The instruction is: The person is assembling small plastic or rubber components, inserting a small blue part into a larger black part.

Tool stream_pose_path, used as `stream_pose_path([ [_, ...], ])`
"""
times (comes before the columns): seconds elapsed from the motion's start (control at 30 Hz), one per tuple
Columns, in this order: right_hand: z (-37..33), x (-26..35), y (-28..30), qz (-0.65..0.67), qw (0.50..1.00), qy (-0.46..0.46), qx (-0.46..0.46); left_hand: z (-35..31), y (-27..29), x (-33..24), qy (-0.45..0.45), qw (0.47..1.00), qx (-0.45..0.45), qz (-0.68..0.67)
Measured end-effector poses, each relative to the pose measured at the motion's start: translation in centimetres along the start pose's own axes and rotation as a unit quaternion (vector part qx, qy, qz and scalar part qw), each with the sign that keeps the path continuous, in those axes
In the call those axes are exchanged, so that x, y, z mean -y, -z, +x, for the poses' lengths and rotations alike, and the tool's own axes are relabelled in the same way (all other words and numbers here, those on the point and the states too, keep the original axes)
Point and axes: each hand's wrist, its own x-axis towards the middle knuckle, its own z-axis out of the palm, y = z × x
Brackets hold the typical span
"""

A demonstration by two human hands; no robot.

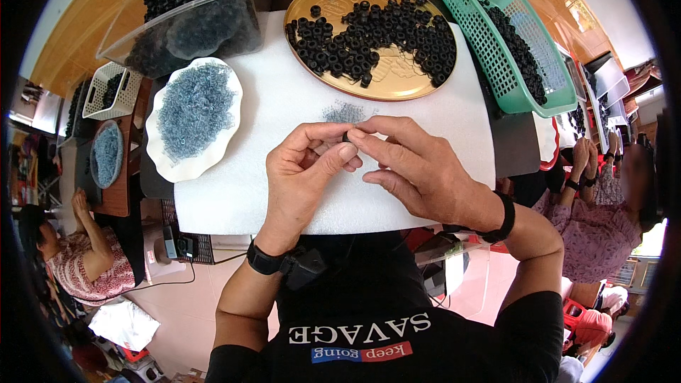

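A small black ring-shaped part [346, 137] is pinched between the thumb and fingers of my left hand [301, 170]. From the other side, my right hand [425, 170] brings its fingertips against the same part, with its thumb held lower and apart. Whether the right fingertips also hold something tiny is hidden. Just beyond my fingers, a little pile of small clear bluish pieces [344, 112] lies on the white foam sheet [234, 206]. Farther back, many similar black parts [340, 50] are spread over a round gold tray [397, 88].
To the left, a white wavy-edged dish [191, 170] holds more clear bluish pieces. Behind it stands a clear plastic bin [241, 35] of black parts. A green basket [500, 74] with black parts borders the right side. Other people [92, 255] sit at both sides.
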Motion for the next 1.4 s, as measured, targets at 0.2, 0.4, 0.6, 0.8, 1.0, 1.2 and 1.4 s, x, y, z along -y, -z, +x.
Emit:
stream_pose_path([
  [0.2, 2.1, -0.8, 4.5, 0.001, 0.992, -0.08, 0.097, 0.2, 0.6, -0.2, 0.03, 0.999, 0.011, 0.007],
  [0.4, 5.9, -6.3, 8.7, -0.14, 0.969, -0.168, 0.112, 0.2, 0.8, 0.0, 0.043, 0.997, 0.058, 0.015],
  [0.6, 7.4, -12.4, 6.6, -0.182, 0.964, -0.177, 0.084, 0.3, 1.0, 0.0, 0.046, 0.996, 0.076, -0.002],
  [0.8, 8.3, -14.0, 4.2, -0.196, 0.963, -0.146, 0.112, 0.4, 1.2, 0.2, 0.039, 0.995, 0.09, -0.008],
  [1.0, 8.1, -13.7, 3.8, -0.199, 0.958, -0.162, 0.128, 0.5, 1.2, 0.2, 0.038, 0.995, 0.095, -0.012],
  [1.2, 7.7, -12.8, 4.0, -0.215, 0.957, -0.139, 0.136, 0.6, 1.1, 0.3, 0.03, 0.995, 0.098, -0.01],
  [1.4, 7.6, -13.2, 2.9, -0.233, 0.957, -0.129, 0.111, 0.6, 1.1, 0.4, 0.025, 0.995, 0.1, -0.002],
])
